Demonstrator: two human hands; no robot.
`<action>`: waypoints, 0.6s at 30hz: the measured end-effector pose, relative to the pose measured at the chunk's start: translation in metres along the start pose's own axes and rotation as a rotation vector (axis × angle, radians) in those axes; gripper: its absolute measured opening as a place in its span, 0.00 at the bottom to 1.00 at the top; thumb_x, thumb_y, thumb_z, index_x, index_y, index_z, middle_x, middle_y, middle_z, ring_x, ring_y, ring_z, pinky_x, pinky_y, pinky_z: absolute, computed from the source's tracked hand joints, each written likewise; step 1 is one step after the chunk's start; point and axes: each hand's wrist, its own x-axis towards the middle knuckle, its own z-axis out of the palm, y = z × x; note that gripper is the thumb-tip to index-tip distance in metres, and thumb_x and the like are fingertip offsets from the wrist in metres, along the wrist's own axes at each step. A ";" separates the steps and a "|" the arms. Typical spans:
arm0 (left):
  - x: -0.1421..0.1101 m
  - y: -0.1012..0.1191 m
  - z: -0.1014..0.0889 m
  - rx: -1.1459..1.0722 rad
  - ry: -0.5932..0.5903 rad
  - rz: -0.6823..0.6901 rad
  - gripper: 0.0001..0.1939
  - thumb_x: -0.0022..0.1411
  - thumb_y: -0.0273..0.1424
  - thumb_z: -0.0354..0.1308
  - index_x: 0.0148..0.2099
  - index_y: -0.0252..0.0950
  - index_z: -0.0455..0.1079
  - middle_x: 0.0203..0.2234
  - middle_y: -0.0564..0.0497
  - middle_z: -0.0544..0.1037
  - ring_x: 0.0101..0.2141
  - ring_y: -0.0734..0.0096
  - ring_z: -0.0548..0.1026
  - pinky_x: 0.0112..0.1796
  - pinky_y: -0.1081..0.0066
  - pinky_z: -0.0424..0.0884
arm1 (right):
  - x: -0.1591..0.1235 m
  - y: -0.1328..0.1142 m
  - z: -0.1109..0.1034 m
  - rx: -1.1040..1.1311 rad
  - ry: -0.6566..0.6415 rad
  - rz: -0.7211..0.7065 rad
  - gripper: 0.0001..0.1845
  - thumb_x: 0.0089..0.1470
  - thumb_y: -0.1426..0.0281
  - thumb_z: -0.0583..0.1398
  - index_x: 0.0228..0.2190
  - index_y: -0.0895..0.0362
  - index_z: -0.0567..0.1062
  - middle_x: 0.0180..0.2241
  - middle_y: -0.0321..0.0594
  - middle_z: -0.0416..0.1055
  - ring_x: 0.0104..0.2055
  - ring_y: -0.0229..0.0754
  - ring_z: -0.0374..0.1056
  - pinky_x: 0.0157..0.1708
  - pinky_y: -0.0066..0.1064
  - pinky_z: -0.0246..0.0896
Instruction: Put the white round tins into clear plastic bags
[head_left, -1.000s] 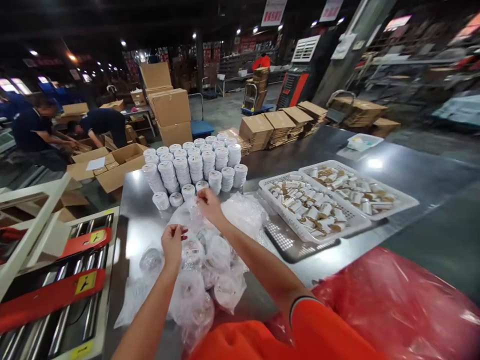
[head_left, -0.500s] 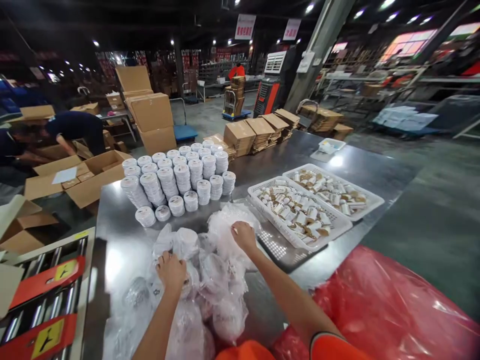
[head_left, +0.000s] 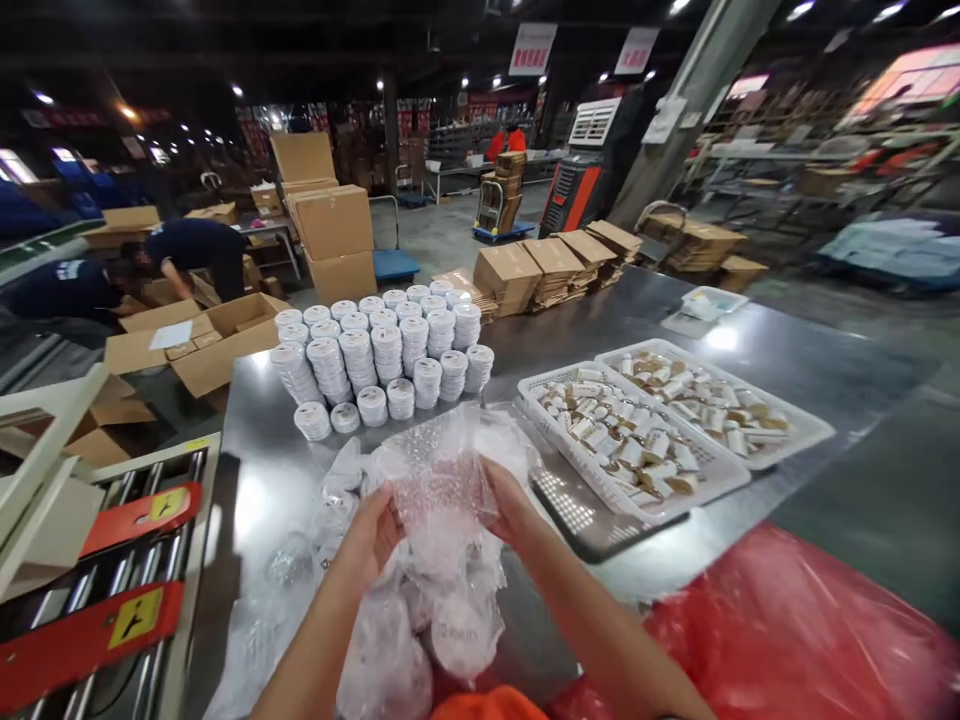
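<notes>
A see-through bubble bag [head_left: 439, 475] is in front of the person, with the left hand [head_left: 380, 527] and the right hand [head_left: 511, 502] gripping its two sides. Under it is a heap of wrapped white things [head_left: 461, 635] on the shiny table [head_left: 551, 345]. Piles of round white things [head_left: 387, 352] stand behind, and two white baskets [head_left: 705, 487] sit to the right.

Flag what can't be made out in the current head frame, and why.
All in the head view:
Right hand: fingers partly hidden behind the bubble-wrap bag.
Left hand: grip on the bag unclear; the hand itself partly blocks its fingers.
Print on the white stacks: too small to read.
Dark basket: partly covered by the white basket.
Red plastic: cut off by the bottom edge.
</notes>
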 end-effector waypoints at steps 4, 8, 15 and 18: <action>-0.023 0.009 -0.009 -0.243 0.094 -0.035 0.24 0.40 0.48 0.70 0.29 0.36 0.68 0.22 0.57 0.70 0.22 0.80 0.67 0.24 0.78 0.65 | 0.002 0.022 0.011 0.019 -0.026 0.077 0.21 0.42 0.50 0.64 0.27 0.54 0.69 0.27 0.40 0.75 0.31 0.43 0.71 0.28 0.32 0.65; -0.035 0.003 -0.044 -0.139 0.219 0.064 0.20 0.48 0.47 0.67 0.28 0.36 0.66 0.21 0.59 0.67 0.23 0.82 0.63 0.25 0.80 0.60 | 0.003 0.041 0.017 -0.034 -0.107 0.182 0.27 0.45 0.43 0.58 0.27 0.55 0.70 0.26 0.39 0.74 0.25 0.39 0.68 0.24 0.31 0.63; -0.064 -0.001 -0.096 0.523 0.694 0.224 0.21 0.51 0.44 0.58 0.43 0.35 0.67 0.33 0.50 0.68 0.32 0.66 0.68 0.34 0.65 0.67 | -0.009 0.077 0.054 -0.215 -0.266 0.131 0.11 0.36 0.63 0.64 0.20 0.58 0.72 0.16 0.32 0.67 0.20 0.35 0.62 0.23 0.30 0.60; -0.083 0.005 -0.087 0.735 0.731 0.292 0.19 0.53 0.47 0.56 0.40 0.37 0.67 0.31 0.50 0.68 0.31 0.63 0.69 0.34 0.64 0.67 | -0.015 0.094 0.080 -0.293 -0.277 0.090 0.10 0.34 0.66 0.64 0.20 0.57 0.69 0.16 0.29 0.64 0.19 0.34 0.60 0.22 0.29 0.56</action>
